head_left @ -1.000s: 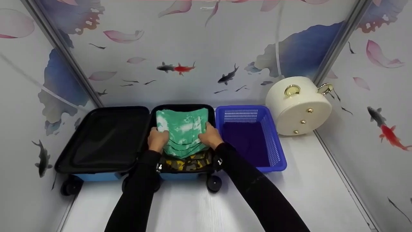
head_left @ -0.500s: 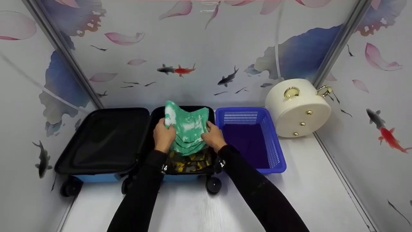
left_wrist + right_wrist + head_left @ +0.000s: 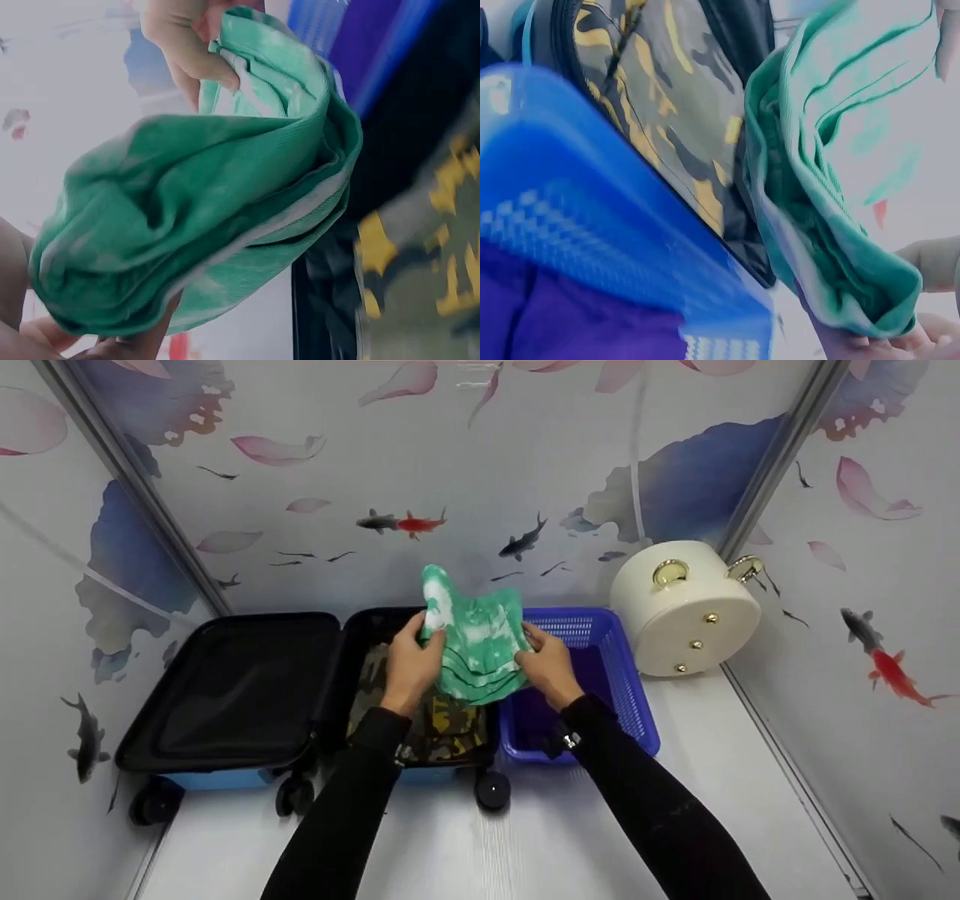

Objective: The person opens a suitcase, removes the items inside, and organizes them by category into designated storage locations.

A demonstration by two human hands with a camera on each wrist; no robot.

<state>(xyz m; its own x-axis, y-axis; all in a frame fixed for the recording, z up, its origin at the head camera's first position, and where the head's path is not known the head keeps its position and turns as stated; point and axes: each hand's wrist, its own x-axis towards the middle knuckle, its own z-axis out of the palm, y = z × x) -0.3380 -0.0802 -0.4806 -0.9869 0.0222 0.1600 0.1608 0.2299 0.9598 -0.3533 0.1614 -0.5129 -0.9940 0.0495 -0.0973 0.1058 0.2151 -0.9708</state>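
Observation:
A folded green-and-white tie-dye garment point(image 3: 480, 637) hangs in the air between both hands, over the gap between the suitcase and the basket. My left hand point(image 3: 412, 664) grips its left edge, thumb on top. At the opposite edge my right hand point(image 3: 550, 666) pinches it the same way. Several folded layers show along the garment's side in the left wrist view. Below lies a camouflage garment point(image 3: 457, 724) inside the open suitcase point(image 3: 367, 622). To the right stands a blue plastic basket point(image 3: 637, 705) with dark purple cloth point(image 3: 577, 319) in it, partly hidden by my right arm.
The suitcase's black-lined other half point(image 3: 232, 690) lies open at the left, with wheels point(image 3: 493, 791) facing me. A cream round case point(image 3: 686, 607) with gold handles rests against the right corner. Printed wall panels point(image 3: 480, 472) close off the back and sides.
Both hands have lifted the green garment out of the suitcase and carried it right, to the basket's near-left side. More of the camouflage garment is now uncovered.

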